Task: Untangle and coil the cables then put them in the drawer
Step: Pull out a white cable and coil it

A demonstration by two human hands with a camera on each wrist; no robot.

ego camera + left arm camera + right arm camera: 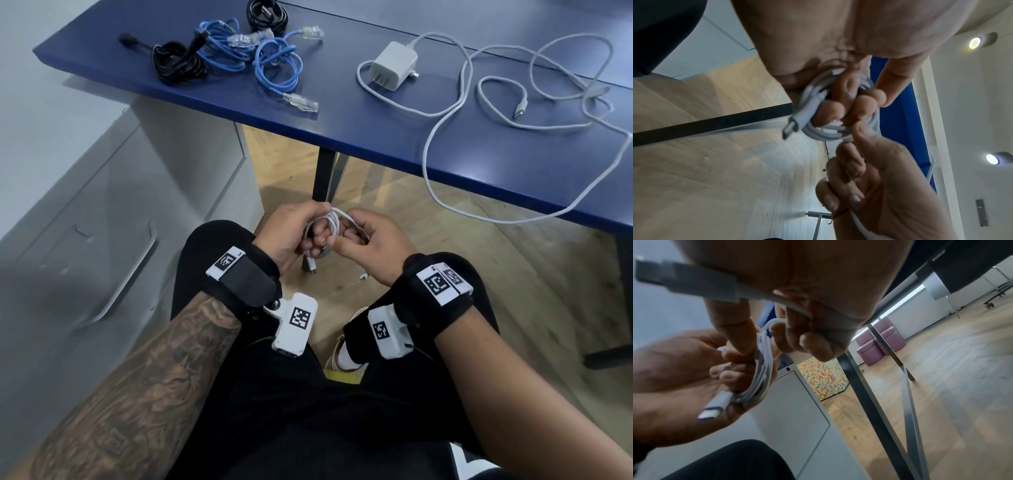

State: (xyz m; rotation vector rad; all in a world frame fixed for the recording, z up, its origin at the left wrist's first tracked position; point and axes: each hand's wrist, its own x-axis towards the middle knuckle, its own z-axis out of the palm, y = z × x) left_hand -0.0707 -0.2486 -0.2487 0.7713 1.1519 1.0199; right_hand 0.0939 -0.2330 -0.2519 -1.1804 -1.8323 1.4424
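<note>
Below the table edge, over my lap, both hands work a short white cable wound into a small coil (330,222) (818,131) (762,369). My left hand (298,229) (859,104) (684,366) has its fingers curled through and round the coil, and one USB-C plug (715,405) sticks out beneath it. My right hand (363,236) (869,175) (797,337) grips the cable's free end; its other plug (684,279) passes under that palm. At my left stands the grey drawer cabinet (102,222), closed.
The blue table (342,120) carries coiled blue network cables (274,61), two black cable bundles (178,61) (267,17), and a white charger (394,65) whose long loose cable (445,137) hangs over the front edge. A dark table leg (325,174) stands just beyond my hands.
</note>
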